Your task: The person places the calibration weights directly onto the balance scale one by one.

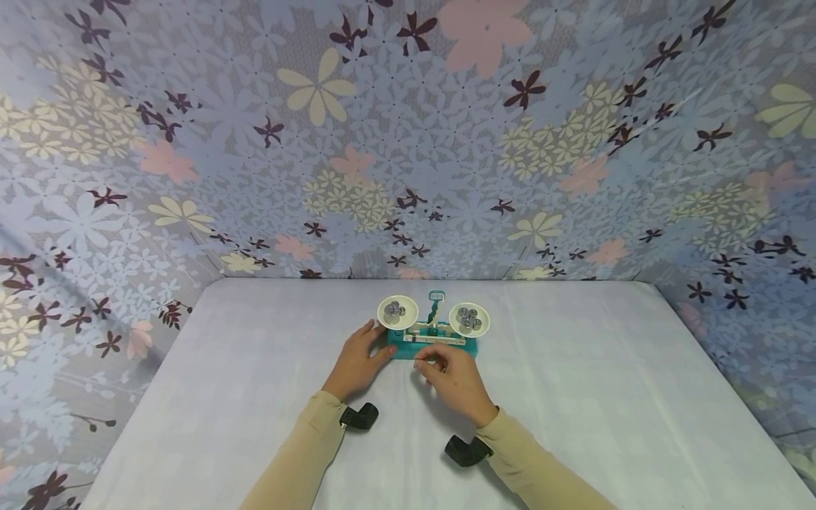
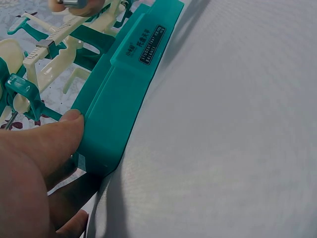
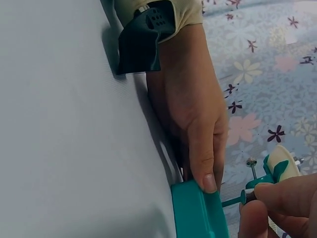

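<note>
A teal balance scale (image 1: 433,350) with a cream beam stands on the table's far part. Several metal weights (image 1: 394,310) lie together in its left pan (image 1: 411,312), and several more weights (image 1: 469,320) are in the right pan (image 1: 483,316). My left hand (image 1: 357,363) grips the left end of the base, thumb (image 2: 69,129) on the front edge and fingers round the end. In front of the beam, my right hand (image 1: 455,375) pinches a small silver metal weight (image 3: 250,195) between thumb and forefinger. Most of that weight is hidden by the fingertips.
A pale cloth covers the table (image 1: 574,397). Behind it rises a floral fabric wall (image 1: 408,177), which also runs along both sides. Black wrist cameras (image 1: 361,416) stick out inward from both cuffs. The scale's upright pointer frame (image 1: 436,297) stands between the pans.
</note>
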`<state>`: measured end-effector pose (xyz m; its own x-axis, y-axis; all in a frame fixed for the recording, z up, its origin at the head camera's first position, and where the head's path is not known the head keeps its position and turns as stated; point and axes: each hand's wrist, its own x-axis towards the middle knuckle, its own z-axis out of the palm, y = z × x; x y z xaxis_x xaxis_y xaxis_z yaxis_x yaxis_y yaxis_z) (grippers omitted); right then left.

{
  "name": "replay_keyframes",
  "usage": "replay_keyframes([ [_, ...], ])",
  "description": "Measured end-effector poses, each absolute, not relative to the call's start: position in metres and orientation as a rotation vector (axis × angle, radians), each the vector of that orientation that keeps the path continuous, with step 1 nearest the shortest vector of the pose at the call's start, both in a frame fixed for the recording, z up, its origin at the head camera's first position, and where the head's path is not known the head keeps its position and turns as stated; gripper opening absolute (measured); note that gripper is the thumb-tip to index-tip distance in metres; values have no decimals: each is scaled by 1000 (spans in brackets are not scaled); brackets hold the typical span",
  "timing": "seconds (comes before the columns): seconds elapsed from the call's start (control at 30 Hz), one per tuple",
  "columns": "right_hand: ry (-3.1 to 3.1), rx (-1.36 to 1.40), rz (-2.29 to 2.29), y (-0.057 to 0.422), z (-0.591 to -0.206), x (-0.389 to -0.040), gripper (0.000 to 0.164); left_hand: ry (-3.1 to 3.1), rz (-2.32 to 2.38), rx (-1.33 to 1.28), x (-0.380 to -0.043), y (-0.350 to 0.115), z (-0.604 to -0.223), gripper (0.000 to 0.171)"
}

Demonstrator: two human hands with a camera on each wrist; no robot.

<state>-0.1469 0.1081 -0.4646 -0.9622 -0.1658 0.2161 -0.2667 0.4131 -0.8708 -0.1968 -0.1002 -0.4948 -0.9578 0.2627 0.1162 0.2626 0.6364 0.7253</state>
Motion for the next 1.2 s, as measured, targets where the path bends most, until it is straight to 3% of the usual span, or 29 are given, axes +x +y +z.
replay_keyframes([
  [1.2, -2409, 390, 1543, 96, -439, -161, 9, 2855, 1249, 483, -198, -101, -496, 57],
])
